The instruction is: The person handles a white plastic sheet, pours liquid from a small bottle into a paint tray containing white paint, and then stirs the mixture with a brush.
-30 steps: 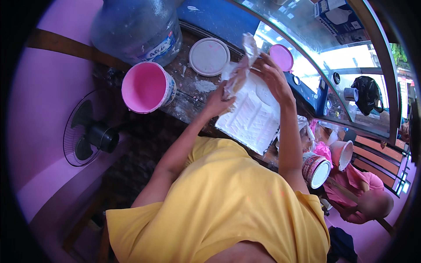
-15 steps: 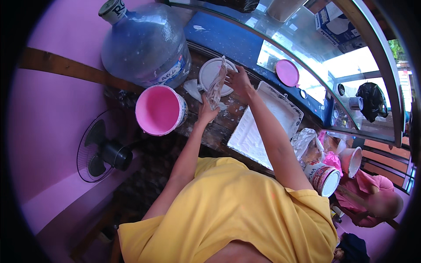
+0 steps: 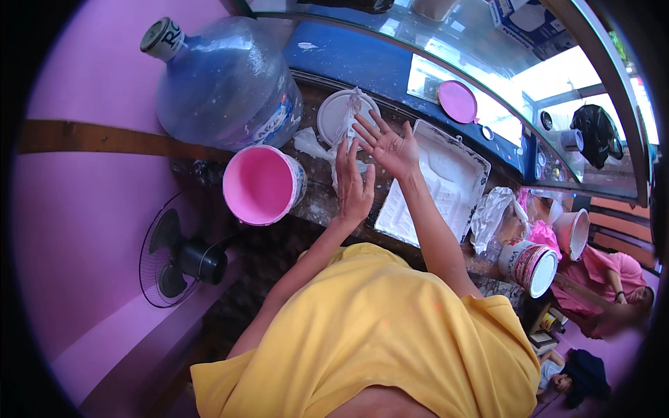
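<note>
My right hand (image 3: pixel 391 148) is turned palm up with its fingers spread, holding nothing, between the round white lid and the paint tray. My left hand (image 3: pixel 355 187) is just left of it, fingers stretched out and apart. A crumpled whitish rag (image 3: pixel 346 127) lies over the round lid (image 3: pixel 328 120), partly hidden behind my left fingers; whether they touch it I cannot tell. Beside my right forearm sits a white-coated paint tray (image 3: pixel 453 167). To the left of my hands stands an open bucket (image 3: pixel 259 185), pink inside.
A large water jug (image 3: pixel 223 90) stands at the back left above a black fan (image 3: pixel 185 259). A glass case (image 3: pixel 390 38) runs along the back, with a pink lid (image 3: pixel 457 102) near it. At right are a paint can (image 3: pixel 527 267), crumpled plastic (image 3: pixel 492 217) and a person in pink (image 3: pixel 610 285).
My left hand has let go of the rag, which now lies over the lid. My right palm has turned upward with fingers spread. The view has shifted slightly.
</note>
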`<control>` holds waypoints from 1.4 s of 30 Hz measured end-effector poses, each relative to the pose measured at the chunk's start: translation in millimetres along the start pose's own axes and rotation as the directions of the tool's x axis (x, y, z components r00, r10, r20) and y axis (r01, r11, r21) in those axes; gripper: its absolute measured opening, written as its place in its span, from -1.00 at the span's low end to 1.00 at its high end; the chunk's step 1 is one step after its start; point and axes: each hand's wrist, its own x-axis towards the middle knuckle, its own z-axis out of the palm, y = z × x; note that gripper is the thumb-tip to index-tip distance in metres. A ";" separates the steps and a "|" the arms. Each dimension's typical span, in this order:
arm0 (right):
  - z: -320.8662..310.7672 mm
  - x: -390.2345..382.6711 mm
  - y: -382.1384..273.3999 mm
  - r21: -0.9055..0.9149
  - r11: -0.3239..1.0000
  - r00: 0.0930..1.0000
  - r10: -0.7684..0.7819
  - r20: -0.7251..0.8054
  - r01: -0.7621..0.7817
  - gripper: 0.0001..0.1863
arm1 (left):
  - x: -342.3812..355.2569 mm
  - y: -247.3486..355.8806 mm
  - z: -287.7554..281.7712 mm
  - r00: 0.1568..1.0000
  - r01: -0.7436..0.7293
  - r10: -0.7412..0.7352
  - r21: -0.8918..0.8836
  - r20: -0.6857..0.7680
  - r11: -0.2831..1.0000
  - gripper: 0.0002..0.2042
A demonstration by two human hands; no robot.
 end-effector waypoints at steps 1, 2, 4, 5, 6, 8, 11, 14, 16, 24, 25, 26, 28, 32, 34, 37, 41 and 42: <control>-0.5 0.5 4.5 0.032 0.999 1.000 -0.001 0.020 0.001 -0.14 | 3.3 10.4 -3.3 0.990 -0.138 0.137 0.059 0.022 0.989 -0.49; -4.6 0.9 9.8 0.069 0.998 0.999 -0.009 0.039 0.006 -0.16 | 4.8 16.5 -5.0 0.960 -0.277 0.272 0.111 0.059 0.954 -0.48; -20.3 3.3 28.1 0.039 0.999 0.997 -0.022 0.074 0.019 -0.14 | 1.7 20.2 -7.3 0.908 -0.398 0.381 0.071 0.177 0.915 -0.50; -34.4 3.8 39.6 0.024 0.998 0.996 0.059 0.073 -0.061 -0.13 | -2.2 17.2 -9.0 0.847 -0.465 0.425 0.061 0.319 0.883 -0.50; -44.5 2.6 50.2 0.011 0.990 0.987 0.142 0.069 -0.143 -0.12 | -7.9 11.3 -11.3 0.767 -0.528 0.455 0.041 0.453 0.849 -0.50; -50.6 -16.3 80.4 0.055 0.970 0.971 0.236 0.030 -0.238 -0.09 | -34.4 -17.5 -23.7 0.735 -0.535 0.449 0.029 0.508 0.844 -0.48; -72.1 -48.1 124.4 0.103 0.918 0.915 0.392 -0.097 -0.383 -0.09 | -80.9 -50.7 -47.5 0.737 -0.495 0.318 0.156 0.596 0.854 -0.45; -70.7 -50.3 153.9 0.055 0.883 0.684 0.400 -0.610 -0.467 -0.15 | -123.3 -73.5 -75.2 0.771 -0.266 0.010 0.308 0.637 0.914 -0.46; -62.0 -61.5 158.0 -0.245 0.835 0.748 0.262 -0.610 -0.492 -0.21 | -137.5 -94.0 -88.8 0.742 -0.104 -0.198 0.401 0.641 0.910 -0.46; -41.5 -111.0 197.4 -0.739 -0.258 0.751 -0.069 0.657 0.622 -0.51 | -128.7 -50.8 -97.3 0.178 0.836 -0.536 -0.414 0.825 -0.360 -0.41; -43.5 -115.2 190.8 -0.719 -0.233 0.730 -0.050 0.681 0.655 -0.50 | -125.0 -34.4 -100.4 0.213 0.766 -0.499 -0.461 0.840 -0.448 -0.40; -48.3 -120.8 183.3 -0.702 -0.208 0.712 -0.032 0.701 0.682 -0.48 | -123.1 -20.2 -104.7 0.238 0.715 -0.485 -0.490 0.842 -0.499 -0.39; -65.0 -134.7 161.7 -0.865 -0.197 0.887 0.121 0.446 0.462 -0.46 | -115.7 -0.6 -110.9 0.238 0.662 -0.544 -0.544 0.805 -0.515 -0.36; -80.2 -149.6 144.6 -0.951 -0.171 0.926 0.237 -0.294 -0.258 -0.29 | -116.2 41.2 -96.5 0.595 0.728 -0.709 -0.627 0.377 0.278 -0.43; -73.2 -162.0 138.7 -0.751 0.207 0.754 0.407 -0.516 -0.627 -0.16 | -130.8 56.6 -62.3 0.861 0.505 -0.497 -0.269 0.103 0.820 -0.49; -50.8 -157.5 150.8 -0.047 0.865 0.861 0.501 0.081 -0.499 0.02 | -160.8 35.8 -38.3 0.836 -0.496 0.212 0.532 0.506 0.686 -0.46; -43.5 -191.3 108.6 -0.278 0.780 0.822 0.566 -0.067 -0.560 -0.06 | -179.0 -8.9 -35.9 0.933 -0.070 -0.093 0.429 0.348 0.901 -0.44; -44.8 -201.4 95.1 -0.288 0.784 0.828 0.557 -0.065 -0.550 -0.06 | -181.5 -23.3 -40.5 0.816 0.085 -0.401 0.601 0.416 0.795 -0.48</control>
